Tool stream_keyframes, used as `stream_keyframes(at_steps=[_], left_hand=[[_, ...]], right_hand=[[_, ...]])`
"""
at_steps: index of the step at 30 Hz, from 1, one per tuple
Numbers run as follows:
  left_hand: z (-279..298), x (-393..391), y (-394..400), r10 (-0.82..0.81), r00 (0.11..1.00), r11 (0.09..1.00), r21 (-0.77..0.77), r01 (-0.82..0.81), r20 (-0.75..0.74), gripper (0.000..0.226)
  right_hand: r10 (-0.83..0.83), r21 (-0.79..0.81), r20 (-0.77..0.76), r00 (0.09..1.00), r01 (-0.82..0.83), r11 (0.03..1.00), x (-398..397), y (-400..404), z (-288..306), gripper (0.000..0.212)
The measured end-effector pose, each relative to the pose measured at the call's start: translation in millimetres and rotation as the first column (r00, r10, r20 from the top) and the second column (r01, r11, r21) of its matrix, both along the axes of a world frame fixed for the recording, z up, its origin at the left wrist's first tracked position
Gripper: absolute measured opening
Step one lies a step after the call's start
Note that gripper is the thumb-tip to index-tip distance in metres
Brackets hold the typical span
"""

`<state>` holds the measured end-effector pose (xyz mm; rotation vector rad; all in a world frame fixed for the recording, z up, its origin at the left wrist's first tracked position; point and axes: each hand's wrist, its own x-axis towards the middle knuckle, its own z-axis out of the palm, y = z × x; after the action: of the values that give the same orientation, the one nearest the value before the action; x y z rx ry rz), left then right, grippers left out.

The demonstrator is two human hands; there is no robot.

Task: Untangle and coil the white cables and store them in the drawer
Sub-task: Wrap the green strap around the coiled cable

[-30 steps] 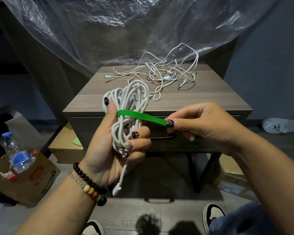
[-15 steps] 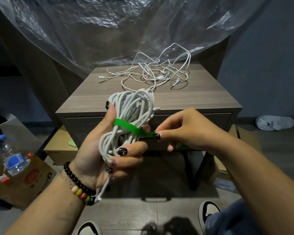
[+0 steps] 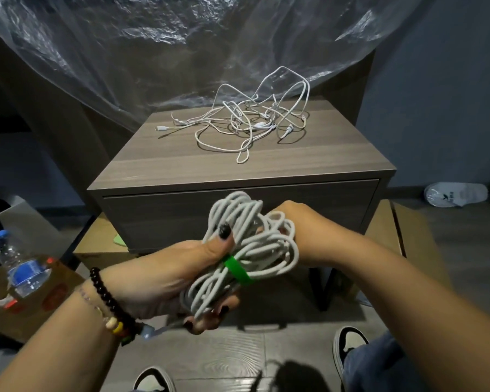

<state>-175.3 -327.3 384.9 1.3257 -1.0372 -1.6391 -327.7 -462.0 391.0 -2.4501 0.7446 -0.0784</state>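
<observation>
My left hand (image 3: 178,275) grips a thick coiled bundle of white cable (image 3: 249,244), thumb pressed on top and fingers curled beneath. A green strap (image 3: 236,269) wraps around the middle of the bundle. My right hand (image 3: 294,219) is behind the coil's far side, its fingers hidden by the loops. A loose tangle of thin white cables (image 3: 246,123) lies on top of the grey wooden nightstand (image 3: 181,168). The drawer front (image 3: 159,213) below the top is closed.
Clear plastic sheeting (image 3: 153,46) hangs behind the nightstand. A cardboard box (image 3: 26,304) with a water bottle (image 3: 20,270) stands at the left on the floor. A white slipper (image 3: 456,193) lies at the right. My shoes (image 3: 348,343) show at the bottom.
The green strap, stretched out by my right hand before, now sits wrapped around the bundle. My right hand went behind the coil, and the bundle dropped lower, in front of the drawer.
</observation>
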Motion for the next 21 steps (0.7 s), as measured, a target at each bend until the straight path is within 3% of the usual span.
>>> stream_keyframes(at_steps=[2,4,5,7,10,12,14,15,18,21], left_hand=[[3.8,-2.0,0.2,-0.085,0.996,0.996,0.02,0.084,0.024,0.094],[5.4,0.6,1.8,-0.272,0.962,0.962,0.002,0.272,-0.027,0.05],[7.6,1.6,3.4,-0.311,0.95,0.95,0.006,0.311,0.003,0.041],[6.8,2.7,3.3,-0.353,0.931,0.935,0.05,0.35,0.096,0.047],[2.0,0.8,3.1,-0.403,0.905,0.915,0.048,0.4,0.134,0.055],[0.9,-3.1,2.3,-0.394,0.881,0.919,0.078,0.387,0.262,0.075],[1.7,-10.4,2.4,-0.391,0.855,0.92,0.118,0.374,0.34,0.075],[3.5,-15.4,2.1,-0.4,0.832,0.916,0.13,0.38,0.383,0.067],[0.7,-18.7,-0.4,-0.399,0.698,0.916,0.222,0.334,0.595,0.089],[-3.5,-20.4,-3.0,-0.351,0.688,0.936,0.215,0.278,0.635,0.061]], right_hand=[[-0.011,0.03,0.013,1.0,0.01,0.999,2.4,-1.7,-0.9,0.039],[-0.026,0.115,0.088,0.996,0.016,0.993,1.1,-3.9,-4.6,0.032],[-0.04,0.185,0.117,0.992,0.018,0.983,0.9,-3.5,-3.8,0.023],[-0.041,0.299,0.152,0.988,-0.007,0.954,1.2,-2.7,-1.5,0.007],[-0.068,0.438,0.221,0.973,-0.037,0.898,5.7,2.6,5.0,0.018],[-0.144,0.589,0.262,0.954,-0.04,0.807,6.6,6.2,8.5,0.023],[-0.189,0.672,0.289,0.938,-0.058,0.738,8.8,14.7,10.7,0.015],[-0.185,0.657,0.306,0.934,-0.067,0.751,9.9,20.0,10.5,0.01],[-0.137,0.464,0.37,0.919,-0.055,0.884,16.8,34.3,4.8,0.013],[-0.14,0.388,0.431,0.892,-0.042,0.921,22.3,38.7,1.0,0.035]])
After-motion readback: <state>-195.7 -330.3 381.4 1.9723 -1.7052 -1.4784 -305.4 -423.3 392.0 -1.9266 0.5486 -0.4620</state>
